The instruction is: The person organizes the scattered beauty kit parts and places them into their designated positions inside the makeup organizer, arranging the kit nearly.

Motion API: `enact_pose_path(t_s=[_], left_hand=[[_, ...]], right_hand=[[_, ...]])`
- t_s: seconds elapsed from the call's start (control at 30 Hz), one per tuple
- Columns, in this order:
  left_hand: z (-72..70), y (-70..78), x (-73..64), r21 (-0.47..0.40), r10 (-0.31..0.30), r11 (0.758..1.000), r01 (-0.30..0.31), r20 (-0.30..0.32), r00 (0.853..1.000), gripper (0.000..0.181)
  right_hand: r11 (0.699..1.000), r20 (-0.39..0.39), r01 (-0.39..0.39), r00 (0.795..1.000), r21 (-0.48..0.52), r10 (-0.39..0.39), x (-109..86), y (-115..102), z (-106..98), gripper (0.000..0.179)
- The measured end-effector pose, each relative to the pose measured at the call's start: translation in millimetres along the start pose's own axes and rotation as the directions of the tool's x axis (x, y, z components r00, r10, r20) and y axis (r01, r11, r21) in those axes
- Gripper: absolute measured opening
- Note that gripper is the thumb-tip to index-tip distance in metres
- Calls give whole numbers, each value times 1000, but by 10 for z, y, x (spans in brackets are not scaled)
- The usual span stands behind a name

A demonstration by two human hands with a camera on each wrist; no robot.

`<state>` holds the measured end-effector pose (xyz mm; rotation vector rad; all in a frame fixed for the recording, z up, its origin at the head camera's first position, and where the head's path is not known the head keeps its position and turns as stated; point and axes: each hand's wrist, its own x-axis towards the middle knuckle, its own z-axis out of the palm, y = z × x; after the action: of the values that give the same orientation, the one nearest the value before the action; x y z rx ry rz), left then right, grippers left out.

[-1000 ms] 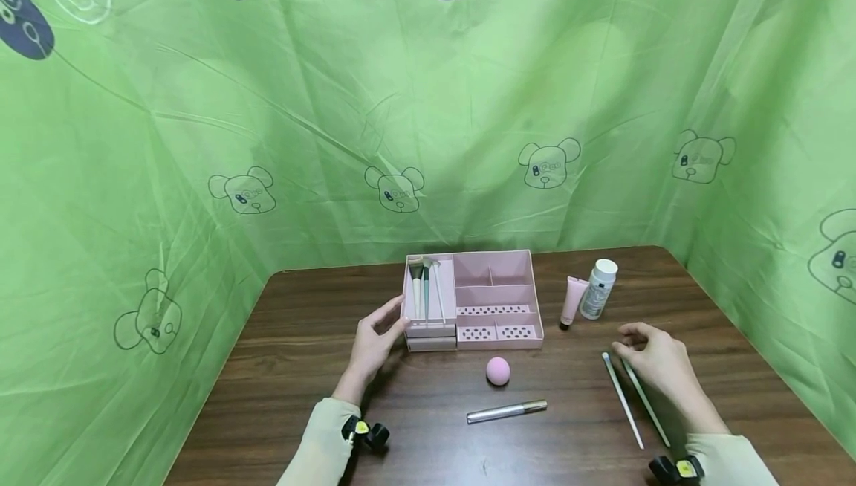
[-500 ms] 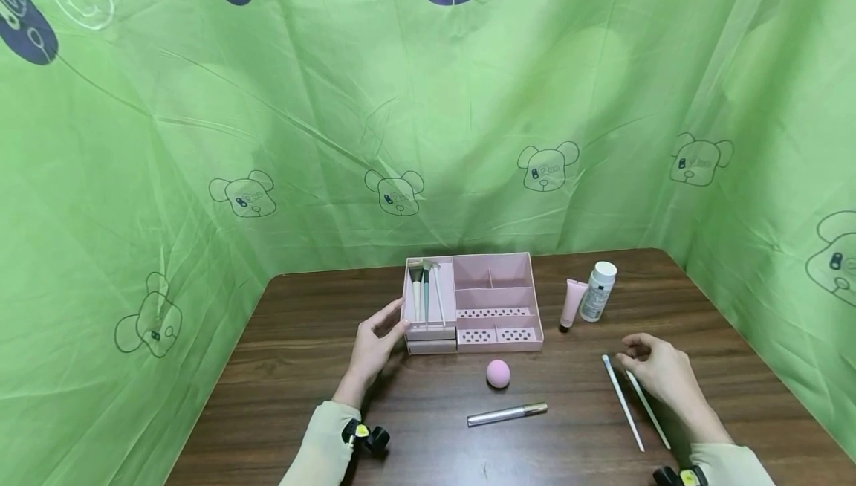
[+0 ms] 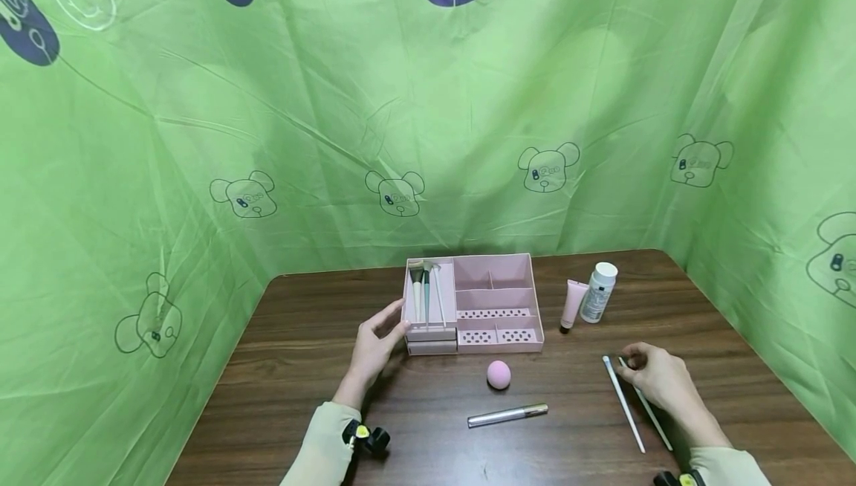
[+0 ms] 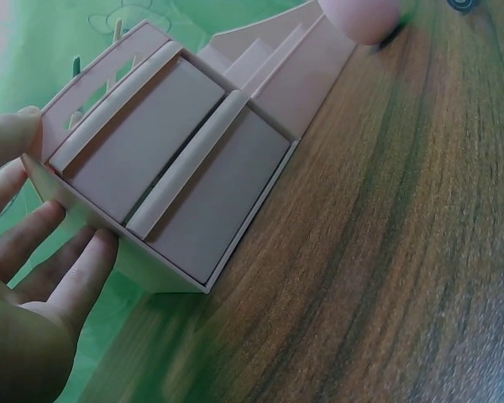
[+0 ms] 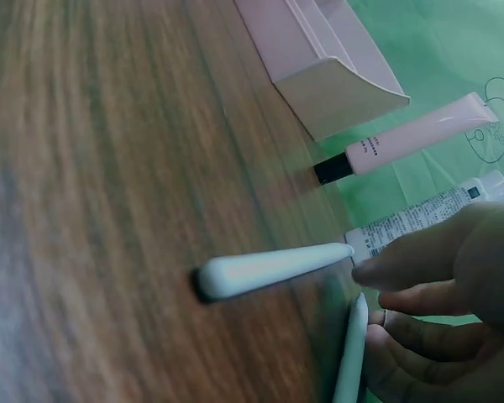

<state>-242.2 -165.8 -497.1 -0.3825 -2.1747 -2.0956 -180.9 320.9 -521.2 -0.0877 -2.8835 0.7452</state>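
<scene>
My left hand rests against the left side of a pink makeup organizer, thumb at its front top corner and fingers along the side wall. Several makeup brushes lie in its left top compartment. At the right, my right hand is at the far end of a slim pale green makeup brush on the table. In the right wrist view a gap shows between the thumb and this brush; the fingers are beside it. A slim white makeup brush lies just left of it.
A pink ball-shaped makeup sponge and a silver tube lie in front of the organizer. Right of it stand a pink squeeze tube and a white bottle. A green curtain hangs behind the wooden table.
My right hand has lowered slightly toward me along the pale green brush, whose far tip now shows past the fingers. The left hand stays at the organizer.
</scene>
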Motion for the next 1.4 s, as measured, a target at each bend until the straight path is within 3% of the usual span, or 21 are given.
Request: enact_pose_path(t_s=[0.33, 0.93, 1.4], left_hand=[[6, 21, 0, 26, -6, 1000, 6, -1, 1000, 47], [5, 44, -13, 20, -4, 1000, 4, 4, 1000, 47], [9, 26, -18, 13, -5, 1000, 6, -10, 1000, 47]], right_hand=[[999, 4, 26, 1000, -42, -26, 7, 17, 7, 20], [1000, -20, -6, 1000, -21, 6, 7, 1, -22, 20], [1000, -50, 21, 999, 3, -21, 39, -123, -99, 21]])
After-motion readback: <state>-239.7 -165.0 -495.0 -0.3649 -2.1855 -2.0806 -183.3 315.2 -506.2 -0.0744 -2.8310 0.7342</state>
